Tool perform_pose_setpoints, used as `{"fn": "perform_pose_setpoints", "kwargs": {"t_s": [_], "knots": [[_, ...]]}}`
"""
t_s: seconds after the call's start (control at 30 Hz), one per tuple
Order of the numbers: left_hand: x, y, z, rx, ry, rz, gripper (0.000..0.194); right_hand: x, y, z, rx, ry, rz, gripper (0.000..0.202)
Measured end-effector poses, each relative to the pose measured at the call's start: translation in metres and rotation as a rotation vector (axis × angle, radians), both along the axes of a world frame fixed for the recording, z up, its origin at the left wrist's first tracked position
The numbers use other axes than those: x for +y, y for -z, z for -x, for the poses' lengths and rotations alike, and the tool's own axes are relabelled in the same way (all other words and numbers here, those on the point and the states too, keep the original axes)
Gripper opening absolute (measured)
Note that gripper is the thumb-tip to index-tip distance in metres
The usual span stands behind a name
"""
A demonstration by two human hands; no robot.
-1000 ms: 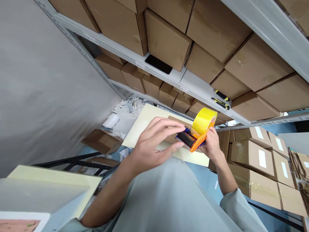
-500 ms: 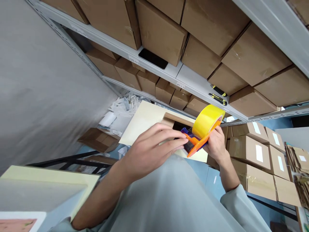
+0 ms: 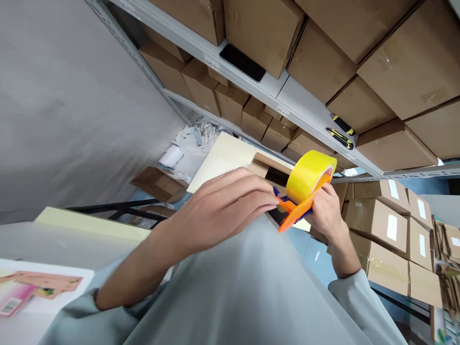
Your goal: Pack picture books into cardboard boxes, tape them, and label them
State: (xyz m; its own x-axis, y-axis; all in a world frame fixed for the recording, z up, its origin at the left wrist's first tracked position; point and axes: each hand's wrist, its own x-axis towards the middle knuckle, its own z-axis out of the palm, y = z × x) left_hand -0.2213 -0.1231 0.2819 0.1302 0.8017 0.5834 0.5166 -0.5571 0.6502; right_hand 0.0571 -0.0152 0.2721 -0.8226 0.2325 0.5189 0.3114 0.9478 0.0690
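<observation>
An orange and blue tape dispenser (image 3: 293, 216) with a wide roll of yellow tape (image 3: 309, 176) is held up in front of my body. My right hand (image 3: 327, 211) is closed around its handle side. My left hand (image 3: 233, 206) reaches across from the left, its fingers bent together against the front end of the dispenser by the toothed cutter. The left thumb is hidden, and whether a tape end is pinched there does not show. Behind the hands lies a cardboard box (image 3: 259, 165) with a dark opening, on a pale yellow board (image 3: 219, 160).
Shelves of cardboard boxes (image 3: 330, 38) run across the top; a black phone (image 3: 242, 62) and two utility knives (image 3: 339, 139) lie on the shelf edge. Stacked labelled boxes (image 3: 377, 223) stand right. White scraps (image 3: 196, 148) and an open carton (image 3: 160, 183) are left, near a grey wall (image 3: 72, 96).
The view has shifted, bringing more of the white surface at lower left into sight. Both hands stay at the tape dispenser; the left fingers look more curled against its front.
</observation>
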Motion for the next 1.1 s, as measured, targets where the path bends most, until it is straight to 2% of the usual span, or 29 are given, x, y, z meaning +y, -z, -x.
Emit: {"fn": "perform_pose_setpoints", "kwargs": {"t_s": [0.1,0.17,0.27,0.4,0.53,0.63,0.7,0.83,0.93,1.03,1.1], "knots": [[-0.006,0.005,0.003,0.035,-0.01,0.005,0.019,-0.003,-0.001,0.003,-0.018,0.006,-0.004,0.022],[-0.011,0.013,0.003,0.033,-0.036,-0.056,0.019,-0.004,-0.002,0.006,-0.015,0.003,0.002,0.023],[-0.018,0.031,0.001,0.0,-0.099,-0.166,0.014,-0.006,-0.001,0.01,-0.026,0.012,0.02,0.023],[-0.017,0.057,0.001,-0.03,-0.153,-0.124,0.018,-0.006,0.007,0.009,-0.129,0.054,0.092,0.018],[-0.007,0.076,0.02,-0.074,-0.223,0.009,0.018,0.0,0.01,-0.008,-0.321,0.056,0.245,0.011],[0.002,0.086,0.045,-0.187,-0.339,0.161,0.02,0.01,0.006,-0.024,-0.445,0.208,0.374,0.021],[0.009,0.094,0.06,-0.285,-0.361,0.32,0.023,0.018,0.005,-0.028,-0.522,0.29,0.483,0.024],[0.026,0.113,0.071,-0.487,-0.242,0.649,0.031,0.035,0.009,-0.018,-0.657,0.432,0.727,0.037],[0.037,0.132,0.066,-0.679,-0.194,0.791,0.043,0.052,0.008,-0.005,-0.67,0.576,0.89,0.053],[0.047,0.153,0.057,-0.941,-0.1,0.904,0.05,0.075,0.002,0.002,-0.619,0.611,1.006,0.067],[0.054,0.168,0.05,-1.12,0.002,0.989,0.052,0.091,-0.003,0.003,-0.604,0.609,1.135,0.069]]}}
